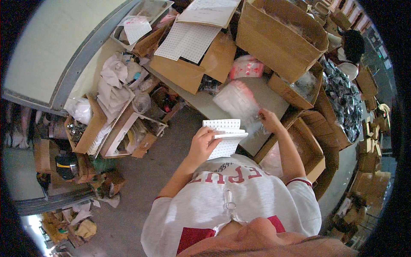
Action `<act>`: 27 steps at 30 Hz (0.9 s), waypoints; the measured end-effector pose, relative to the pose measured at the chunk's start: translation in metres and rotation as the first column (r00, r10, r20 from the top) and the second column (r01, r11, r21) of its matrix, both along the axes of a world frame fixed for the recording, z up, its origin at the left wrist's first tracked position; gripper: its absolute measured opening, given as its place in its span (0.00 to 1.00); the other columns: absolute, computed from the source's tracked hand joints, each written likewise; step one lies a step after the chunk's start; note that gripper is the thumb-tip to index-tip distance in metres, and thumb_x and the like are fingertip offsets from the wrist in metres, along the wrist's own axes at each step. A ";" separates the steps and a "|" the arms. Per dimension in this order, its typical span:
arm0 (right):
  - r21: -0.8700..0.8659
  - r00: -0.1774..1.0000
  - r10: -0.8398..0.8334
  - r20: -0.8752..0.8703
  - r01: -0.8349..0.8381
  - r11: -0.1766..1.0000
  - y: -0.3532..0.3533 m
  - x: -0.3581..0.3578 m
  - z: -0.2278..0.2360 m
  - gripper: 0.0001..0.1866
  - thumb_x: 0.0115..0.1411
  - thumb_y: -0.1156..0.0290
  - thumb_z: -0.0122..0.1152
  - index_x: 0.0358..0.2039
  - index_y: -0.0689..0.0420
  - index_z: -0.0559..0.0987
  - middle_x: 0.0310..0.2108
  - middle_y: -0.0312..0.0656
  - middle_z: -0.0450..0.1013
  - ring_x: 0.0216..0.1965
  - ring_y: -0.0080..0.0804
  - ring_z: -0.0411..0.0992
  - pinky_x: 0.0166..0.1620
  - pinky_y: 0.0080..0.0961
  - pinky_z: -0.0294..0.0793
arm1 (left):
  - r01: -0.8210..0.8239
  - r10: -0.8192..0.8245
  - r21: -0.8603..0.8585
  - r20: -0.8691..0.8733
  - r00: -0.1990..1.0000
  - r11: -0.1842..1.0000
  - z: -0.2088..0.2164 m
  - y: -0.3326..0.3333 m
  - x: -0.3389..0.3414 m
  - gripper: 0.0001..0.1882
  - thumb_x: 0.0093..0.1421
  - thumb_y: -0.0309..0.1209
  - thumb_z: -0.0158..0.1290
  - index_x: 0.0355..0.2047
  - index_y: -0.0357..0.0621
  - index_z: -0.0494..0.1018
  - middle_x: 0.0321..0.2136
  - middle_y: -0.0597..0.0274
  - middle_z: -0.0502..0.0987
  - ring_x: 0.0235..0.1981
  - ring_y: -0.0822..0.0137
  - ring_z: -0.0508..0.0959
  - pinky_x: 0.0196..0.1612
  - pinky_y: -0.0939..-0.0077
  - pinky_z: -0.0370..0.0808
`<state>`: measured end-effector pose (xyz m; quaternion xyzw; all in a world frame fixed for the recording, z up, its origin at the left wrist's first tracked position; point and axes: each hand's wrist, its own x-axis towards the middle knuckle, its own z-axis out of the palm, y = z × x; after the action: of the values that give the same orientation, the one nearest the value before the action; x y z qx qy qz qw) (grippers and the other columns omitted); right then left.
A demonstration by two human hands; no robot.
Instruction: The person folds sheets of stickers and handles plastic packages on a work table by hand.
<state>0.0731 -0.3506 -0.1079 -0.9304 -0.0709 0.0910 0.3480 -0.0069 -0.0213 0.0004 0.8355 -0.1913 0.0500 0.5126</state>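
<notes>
My left hand (202,145) is closed around a folded stack of white label sheets (224,147) with rows of small dark print, held in front of my chest. Off to its right, the fingers of my right hand (270,121) are closed on the edge of a clear plastic bag (236,99) with reddish print, smeared by motion over the grey tabletop (274,96). Just beyond it lies a bundle of clear bags with red print (247,67). What the moving bag contains is too blurred to tell.
Large cardboard box (278,36) stands at the back right; an open carton (306,145) is by my right forearm. Printed sheets (188,40) lie on a carton at the back. Shiny dark packets (342,103) fill a box far right. Cluttered boxes (128,132) stand left.
</notes>
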 end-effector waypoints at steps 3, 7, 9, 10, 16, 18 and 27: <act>-0.101 1.000 -0.024 0.000 0.024 0.995 0.008 -0.005 -0.025 0.17 0.46 0.78 0.59 0.38 0.59 0.69 0.36 0.51 0.70 0.39 0.48 0.70 0.42 0.36 0.69 | 0.019 -0.019 0.012 0.017 1.000 1.000 0.006 -0.002 -0.001 0.09 0.48 0.24 0.60 0.32 0.36 0.77 0.28 0.56 0.71 0.29 0.61 0.73 0.29 0.73 0.72; -0.407 0.981 -0.189 -0.052 0.152 0.901 0.000 -0.007 -0.021 0.21 0.46 0.74 0.62 0.42 0.56 0.67 0.43 0.53 0.68 0.44 0.52 0.68 0.45 0.40 0.70 | 0.005 -0.006 0.027 0.046 0.999 1.000 0.001 0.002 0.001 0.09 0.49 0.25 0.59 0.32 0.36 0.77 0.28 0.56 0.72 0.29 0.60 0.73 0.30 0.71 0.72; -0.510 0.976 -0.202 -0.081 0.134 0.850 -0.004 -0.001 -0.023 0.21 0.46 0.74 0.62 0.42 0.56 0.67 0.42 0.53 0.69 0.44 0.52 0.69 0.45 0.40 0.70 | 0.007 -0.008 0.020 0.036 0.999 1.000 0.005 0.003 0.000 0.09 0.48 0.25 0.59 0.31 0.35 0.76 0.28 0.56 0.72 0.29 0.59 0.73 0.30 0.70 0.72; -0.364 0.982 -0.161 -0.101 0.114 0.924 -0.002 0.002 -0.024 0.20 0.47 0.73 0.61 0.41 0.57 0.67 0.40 0.53 0.70 0.42 0.53 0.70 0.44 0.41 0.70 | 0.008 -0.008 0.011 0.025 1.000 1.000 0.007 0.002 0.001 0.09 0.48 0.25 0.59 0.31 0.35 0.76 0.28 0.55 0.72 0.29 0.58 0.73 0.31 0.70 0.71; -0.265 0.995 -0.056 -0.084 0.032 0.964 0.025 0.015 -0.048 0.20 0.50 0.71 0.58 0.43 0.57 0.65 0.34 0.53 0.72 0.37 0.55 0.71 0.40 0.43 0.70 | 0.024 -0.024 -0.006 0.020 1.000 1.000 0.001 0.000 0.001 0.09 0.48 0.25 0.60 0.29 0.34 0.76 0.28 0.55 0.72 0.30 0.58 0.73 0.31 0.70 0.71; -0.305 0.992 -0.078 -0.101 0.044 0.951 0.024 0.016 -0.043 0.21 0.49 0.71 0.59 0.44 0.57 0.64 0.34 0.52 0.73 0.37 0.55 0.71 0.42 0.44 0.69 | 0.007 -0.008 0.023 0.067 0.998 1.000 0.001 0.005 0.003 0.09 0.48 0.25 0.60 0.29 0.34 0.76 0.29 0.55 0.72 0.30 0.58 0.73 0.31 0.70 0.71; -0.421 0.992 0.117 0.038 -0.091 0.903 0.032 0.036 -0.064 0.12 0.51 0.66 0.59 0.32 0.61 0.75 0.39 0.54 0.71 0.47 0.52 0.66 0.45 0.43 0.69 | 0.046 -0.046 0.014 0.057 0.997 0.999 0.001 0.002 -0.001 0.09 0.48 0.25 0.60 0.31 0.35 0.76 0.29 0.56 0.71 0.31 0.59 0.72 0.33 0.70 0.71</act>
<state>0.1092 -0.3183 -0.1720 -0.9806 -0.1101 0.0933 0.1329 -0.0082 -0.0195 0.0011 0.8323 -0.2253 0.0608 0.5028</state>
